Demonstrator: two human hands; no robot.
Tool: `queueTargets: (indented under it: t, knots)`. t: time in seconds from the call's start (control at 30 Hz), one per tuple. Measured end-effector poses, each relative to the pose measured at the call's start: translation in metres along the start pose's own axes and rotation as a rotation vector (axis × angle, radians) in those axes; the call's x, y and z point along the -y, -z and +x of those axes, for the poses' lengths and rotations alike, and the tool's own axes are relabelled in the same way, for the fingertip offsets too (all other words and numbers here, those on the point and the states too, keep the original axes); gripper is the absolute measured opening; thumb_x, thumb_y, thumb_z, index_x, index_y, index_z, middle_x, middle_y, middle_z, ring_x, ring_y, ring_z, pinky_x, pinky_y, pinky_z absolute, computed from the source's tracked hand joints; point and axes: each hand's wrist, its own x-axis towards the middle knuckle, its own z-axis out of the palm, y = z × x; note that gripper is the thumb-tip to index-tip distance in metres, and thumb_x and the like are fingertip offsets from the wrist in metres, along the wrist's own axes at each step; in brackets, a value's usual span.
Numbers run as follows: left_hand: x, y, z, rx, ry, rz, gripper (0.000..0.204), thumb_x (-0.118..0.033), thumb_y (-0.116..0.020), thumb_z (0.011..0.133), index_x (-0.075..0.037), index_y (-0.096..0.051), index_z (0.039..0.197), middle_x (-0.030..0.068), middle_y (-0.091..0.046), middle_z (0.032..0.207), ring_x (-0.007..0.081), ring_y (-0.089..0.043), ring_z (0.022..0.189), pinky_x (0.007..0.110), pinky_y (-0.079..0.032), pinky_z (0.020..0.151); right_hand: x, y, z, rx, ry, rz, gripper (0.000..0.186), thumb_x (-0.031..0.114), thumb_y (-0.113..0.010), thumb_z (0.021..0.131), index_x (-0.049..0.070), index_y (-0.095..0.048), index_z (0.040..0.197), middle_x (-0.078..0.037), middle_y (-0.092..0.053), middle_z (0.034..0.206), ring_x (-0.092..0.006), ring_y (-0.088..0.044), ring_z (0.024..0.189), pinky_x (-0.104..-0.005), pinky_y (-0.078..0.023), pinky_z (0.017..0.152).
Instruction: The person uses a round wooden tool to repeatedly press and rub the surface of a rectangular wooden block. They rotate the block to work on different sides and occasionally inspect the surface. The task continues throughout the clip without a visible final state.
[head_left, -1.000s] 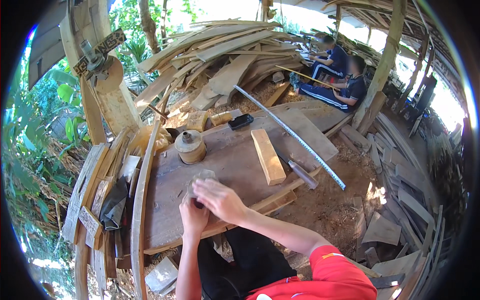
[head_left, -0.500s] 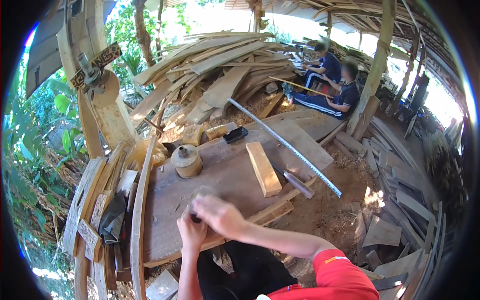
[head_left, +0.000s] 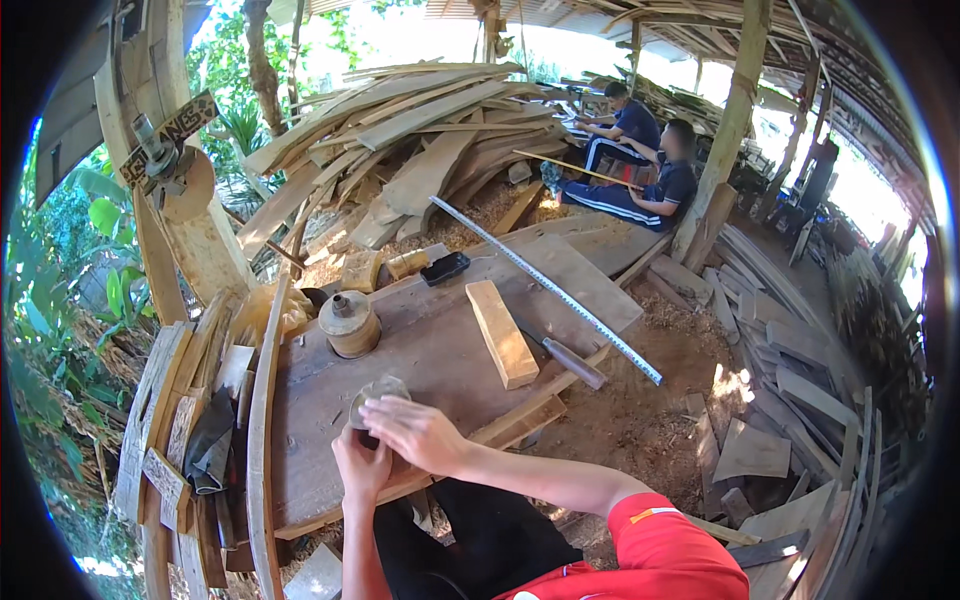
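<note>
A small round wooden piece (head_left: 378, 392) sits at the near edge of the workbench (head_left: 420, 350), where the left hand (head_left: 360, 465) grips it from below to steady it. The right hand (head_left: 418, 432) lies flat-fingered over its top, pressing down; a wooden block (head_left: 502, 333) and chisel (head_left: 565, 355) lie within reach behind.

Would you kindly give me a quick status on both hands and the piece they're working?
Left hand grips small round wooden piece from below. Right hand pressed over its top. Piece at workbench near edge. Nothing obstructing.

Your sleeve (head_left: 660, 540) is bright red. Just beyond it lies a pale yellow wood block (head_left: 502, 333) on the weathered grey-brown workbench (head_left: 420, 350); farther off, two people (head_left: 650, 170) wear dark blue with white stripes.
</note>
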Motion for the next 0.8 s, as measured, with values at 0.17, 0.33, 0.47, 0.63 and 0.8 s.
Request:
queueTargets:
  t: [0.17,0.33,0.47,0.63,0.8]
  knots:
    - [-0.026,-0.003,0.007,0.081,0.258,-0.031,0.051,-0.009,-0.075,0.089,0.008,-0.057,0.134,0.0248,-0.071,0.086,0.0347,-0.070,0.073,0.044,-0.053,0.070,-0.017,0.016,0.006,-0.046,-0.007,-0.089,0.037,0.007,-0.073,0.093,0.004,-0.069,0.130,-0.013,-0.068,0.142,-0.0308,-0.063,0.134,-0.0436,-0.053,0.113]
    - [-0.024,-0.007,0.008,0.044,0.160,-0.016,0.069,-0.017,-0.081,0.086,0.008,-0.051,0.144,0.0302,-0.067,0.129,0.0420,-0.068,0.118,0.046,-0.052,0.101,-0.024,0.004,0.014,-0.073,-0.115,-0.022,0.032,0.008,-0.069,0.098,0.002,-0.069,0.129,-0.014,-0.069,0.139,-0.0310,-0.065,0.132,-0.0429,-0.054,0.110]
    - [-0.023,-0.010,0.005,0.203,0.103,0.314,0.085,-0.024,-0.089,0.074,0.006,-0.052,0.145,0.0277,-0.053,0.152,0.0454,-0.042,0.149,0.053,-0.031,0.126,-0.032,-0.002,0.011,-0.035,-0.244,-0.042,0.027,0.014,-0.066,0.102,0.000,-0.070,0.125,-0.017,-0.073,0.130,-0.0318,-0.069,0.124,-0.0427,-0.057,0.104]
    - [-0.018,-0.011,0.003,0.146,0.088,0.336,0.078,-0.022,-0.090,0.073,0.007,-0.058,0.138,0.0298,-0.053,0.152,0.0463,-0.042,0.149,0.053,-0.033,0.125,-0.018,-0.005,-0.003,0.053,-0.279,-0.053,0.027,0.017,-0.066,0.102,-0.001,-0.072,0.121,-0.018,-0.074,0.127,-0.0321,-0.070,0.122,-0.0422,-0.058,0.102]
    - [-0.031,-0.011,0.008,0.117,0.153,0.305,0.072,-0.023,-0.092,0.069,0.008,-0.064,0.127,0.0322,-0.051,0.154,0.0481,-0.042,0.149,0.054,-0.033,0.125,-0.033,0.021,0.002,0.081,-0.400,-0.081,0.029,0.015,-0.063,0.100,-0.003,-0.071,0.122,-0.023,-0.072,0.128,-0.0343,-0.070,0.121,-0.0435,-0.057,0.103]
